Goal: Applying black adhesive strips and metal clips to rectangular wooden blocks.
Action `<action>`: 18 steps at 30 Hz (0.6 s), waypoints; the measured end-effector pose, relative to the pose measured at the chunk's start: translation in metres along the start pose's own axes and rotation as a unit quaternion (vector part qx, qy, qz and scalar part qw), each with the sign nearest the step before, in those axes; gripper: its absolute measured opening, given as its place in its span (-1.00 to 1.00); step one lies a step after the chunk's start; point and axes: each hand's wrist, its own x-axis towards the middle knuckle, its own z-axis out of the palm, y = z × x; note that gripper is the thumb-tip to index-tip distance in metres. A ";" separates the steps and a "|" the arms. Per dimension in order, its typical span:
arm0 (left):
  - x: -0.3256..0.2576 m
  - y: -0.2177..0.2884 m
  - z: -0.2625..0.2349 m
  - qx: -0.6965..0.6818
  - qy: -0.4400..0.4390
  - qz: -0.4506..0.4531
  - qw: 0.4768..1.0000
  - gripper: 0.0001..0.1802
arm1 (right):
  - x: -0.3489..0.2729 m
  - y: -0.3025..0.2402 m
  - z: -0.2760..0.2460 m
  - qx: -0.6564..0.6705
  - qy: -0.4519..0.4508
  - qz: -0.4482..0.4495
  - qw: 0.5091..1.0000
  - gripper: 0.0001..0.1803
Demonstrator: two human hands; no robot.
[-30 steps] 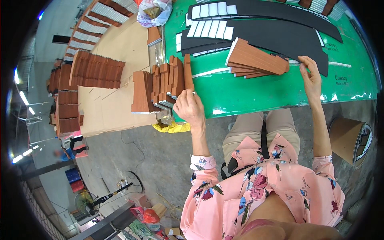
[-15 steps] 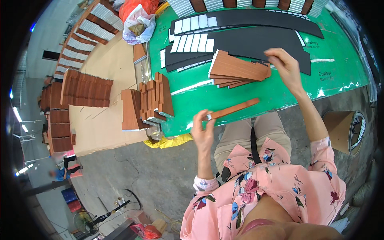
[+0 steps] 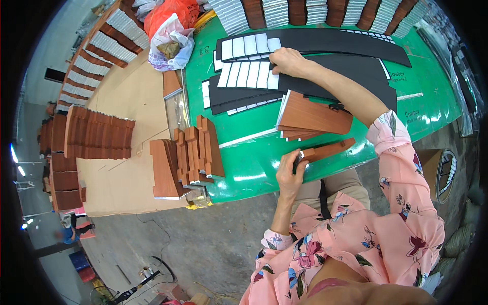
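My left hand grips the near end of a brown wood-grain piece, held on edge above the green table's front side. A small dark patch shows between its fingers; I cannot tell what it is. My right hand reaches across to the black sheets. Its fingers are pinched at the right edge of a row of white rectangular pads, their tips partly hidden. Between my hands and under my right forearm lies a fanned stack of brown wood-grain pieces, with a small black object on top.
More brown pieces stand upright at the green table's left edge. Brown and silvery stacks line the back. A white plastic bag sits at the back left. Cardboard covers the left table. A brown bin stands right.
My right hand has moved left and away from me, from beside the brown stack to the white pads. My left hand has moved right with the brown piece, which now shows more of its face.
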 end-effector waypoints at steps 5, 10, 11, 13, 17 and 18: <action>0.003 -0.004 -0.001 0.003 -0.007 -0.001 1.000 -0.62 | 0.011 0.003 0.009 -0.052 0.007 -0.025 0.998 -0.82; 0.006 -0.002 -0.002 0.026 0.009 0.028 0.999 -0.62 | 0.007 0.005 0.022 -0.094 0.069 -0.097 0.988 -0.90; 0.005 -0.002 -0.002 0.025 0.009 0.027 0.999 -0.62 | 0.006 0.005 0.023 -0.094 0.068 -0.096 0.989 -0.90; 0.004 -0.002 -0.001 0.027 0.003 0.023 0.999 -0.63 | 0.008 0.008 0.020 -0.092 0.062 -0.075 0.991 -0.88; 0.001 -0.001 0.003 0.017 -0.001 0.026 1.000 -0.63 | -0.005 0.026 0.003 0.148 0.065 0.070 0.984 -0.80; 0.001 0.000 0.004 0.008 -0.009 0.013 1.000 -0.63 | -0.011 0.033 -0.002 0.260 0.050 0.136 0.955 -0.75</action>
